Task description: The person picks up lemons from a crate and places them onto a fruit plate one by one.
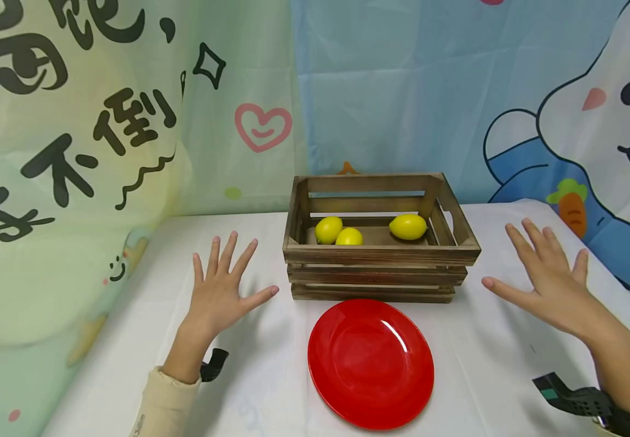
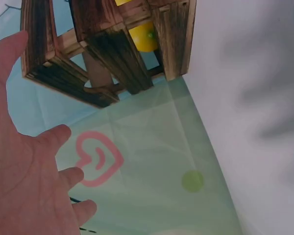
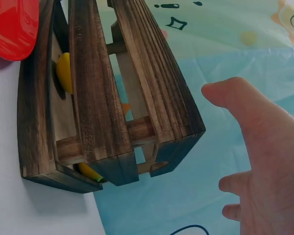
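Observation:
A slatted wooden crate [image 1: 375, 274] stands on the white table in the head view. Inside it are three yellow lemons: one at the left [image 1: 328, 230], one in front of that [image 1: 349, 237], and one at the right [image 1: 408, 227]. In front of the crate lies a round red plate [image 1: 371, 364]. My left hand [image 1: 218, 298] hovers left of the crate, fingers spread, holding nothing. To the right of the crate my right hand [image 1: 552, 282] is also raised with spread fingers and nothing in it. Both wrist views show the crate apart from the hands.
A white cloth [image 1: 260, 388] covers the table. Behind it hangs a printed backdrop [image 1: 391, 91] with a heart, writing and a white cartoon animal; it also runs along the left side. Dark straps [image 1: 582, 397] sit on the wrists.

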Demonstrator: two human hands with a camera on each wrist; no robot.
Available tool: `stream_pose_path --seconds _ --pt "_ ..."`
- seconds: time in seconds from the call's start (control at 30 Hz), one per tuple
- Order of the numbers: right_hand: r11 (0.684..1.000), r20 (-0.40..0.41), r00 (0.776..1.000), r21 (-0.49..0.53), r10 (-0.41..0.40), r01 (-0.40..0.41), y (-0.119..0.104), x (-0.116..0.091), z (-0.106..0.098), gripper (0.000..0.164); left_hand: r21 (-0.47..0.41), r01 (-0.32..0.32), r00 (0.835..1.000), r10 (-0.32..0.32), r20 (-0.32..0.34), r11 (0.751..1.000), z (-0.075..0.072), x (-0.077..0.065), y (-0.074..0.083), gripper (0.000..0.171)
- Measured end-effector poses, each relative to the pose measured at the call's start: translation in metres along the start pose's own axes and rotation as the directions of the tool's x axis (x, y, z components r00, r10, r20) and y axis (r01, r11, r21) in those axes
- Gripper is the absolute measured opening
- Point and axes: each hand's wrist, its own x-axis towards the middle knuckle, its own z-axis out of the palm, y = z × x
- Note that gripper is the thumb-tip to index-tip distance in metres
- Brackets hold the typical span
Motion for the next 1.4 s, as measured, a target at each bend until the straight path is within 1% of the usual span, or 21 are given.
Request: stream_pose_path --seconds 0.13,0.27,0.37,0.47,0.53,0.57,0.63,0.7,0.73,0.77,0.8,0.83,0.9,0.97,1.03,1.1,1.13,1.2,1.27,1.33,1.4 --pt "1.0 0.006 1.0 0.018 -0.008 0.007 0.002 -0.001 0.004 0.102 -0.008 -0.009 1.0 0.009 -0.005 1.0 0.003 -0.001 0.0 0.09" --pt "0.998 -0.008 0.999 0.054 -0.044 0.044 0.005 -0.003 0.008 0.104 -0.011 -0.033 0.999 0.033 -0.022 0.999 0.004 0.0 0.0 0.087" --pt "0.991 -0.027 0.997 0.108 -0.077 0.08 0.007 -0.004 0.01 0.106 -0.02 -0.066 0.996 0.064 -0.063 0.998 0.004 0.002 0.0 0.083" --pt "0.971 -0.064 0.989 0.191 -0.133 0.143 0.008 -0.005 0.013 0.108 -0.031 -0.111 0.985 0.106 -0.138 0.993 0.004 0.005 0.001 0.079" --pt "0.95 -0.114 0.976 0.235 -0.185 0.207 0.009 -0.006 0.015 0.109 -0.04 -0.149 0.969 0.138 -0.203 0.988 0.005 0.007 0.001 0.076" --pt "0.938 -0.145 0.967 0.251 -0.208 0.239 0.009 -0.005 0.016 0.109 -0.041 -0.169 0.959 0.155 -0.239 0.985 0.005 0.007 0.001 0.074" --pt "0.913 -0.21 0.948 0.284 -0.239 0.293 0.01 -0.005 0.019 0.107 -0.049 -0.215 0.929 0.189 -0.318 0.975 0.006 0.009 0.002 0.07" --pt "0.891 -0.268 0.932 0.319 -0.244 0.324 0.01 -0.004 0.021 0.102 -0.065 -0.26 0.895 0.215 -0.392 0.963 0.006 0.01 0.002 0.067" --pt "0.881 -0.288 0.929 0.343 -0.233 0.327 0.01 -0.004 0.023 0.101 -0.082 -0.283 0.877 0.223 -0.425 0.956 0.007 0.011 0.003 0.065" --pt "0.868 -0.303 0.927 0.373 -0.219 0.327 0.009 -0.004 0.024 0.099 -0.109 -0.303 0.866 0.226 -0.447 0.947 0.007 0.012 0.004 0.064" --pt "0.854 -0.314 0.927 0.406 -0.204 0.325 0.009 -0.004 0.026 0.097 -0.145 -0.321 0.859 0.224 -0.46 0.936 0.007 0.013 0.005 0.063" --pt "0.841 -0.318 0.929 0.436 -0.188 0.319 0.008 -0.004 0.028 0.095 -0.186 -0.334 0.86 0.218 -0.462 0.924 0.007 0.013 0.006 0.062" --pt "0.818 -0.316 0.934 0.485 -0.165 0.308 0.007 -0.004 0.032 0.092 -0.276 -0.341 0.875 0.196 -0.443 0.898 0.005 0.015 0.008 0.061" --pt "0.798 -0.311 0.937 0.518 -0.16 0.309 0.006 -0.004 0.036 0.09 -0.359 -0.341 0.893 0.181 -0.411 0.869 0.003 0.018 0.011 0.06" --pt "0.786 -0.302 0.94 0.538 -0.158 0.305 0.003 -0.003 0.04 0.089 -0.413 -0.345 0.904 0.18 -0.389 0.843 0.001 0.022 0.013 0.059" --pt "0.777 -0.301 0.94 0.548 -0.162 0.31 0.001 -0.003 0.045 0.088 -0.442 -0.36 0.905 0.192 -0.379 0.821 -0.001 0.026 0.015 0.059" --pt "0.773 -0.305 0.938 0.552 -0.161 0.312 0.0 -0.002 0.048 0.088 -0.45 -0.367 0.905 0.2 -0.376 0.814 -0.001 0.028 0.016 0.059" --pt "0.756 -0.316 0.936 0.573 -0.153 0.317 -0.003 -0.001 0.054 0.087 -0.465 -0.377 0.906 0.214 -0.366 0.801 0.0 0.032 0.018 0.058" --pt "0.725 -0.333 0.933 0.609 -0.136 0.323 -0.005 0.0 0.059 0.088 -0.474 -0.382 0.907 0.225 -0.356 0.793 0.001 0.035 0.02 0.058" --pt "0.704 -0.344 0.933 0.636 -0.109 0.317 -0.008 0.001 0.064 0.09 -0.484 -0.389 0.907 0.235 -0.349 0.784 0.001 0.038 0.021 0.058" --pt "0.683 -0.352 0.932 0.66 -0.088 0.313 -0.01 0.002 0.069 0.091 -0.5 -0.395 0.908 0.245 -0.34 0.77 0.003 0.041 0.023 0.058"
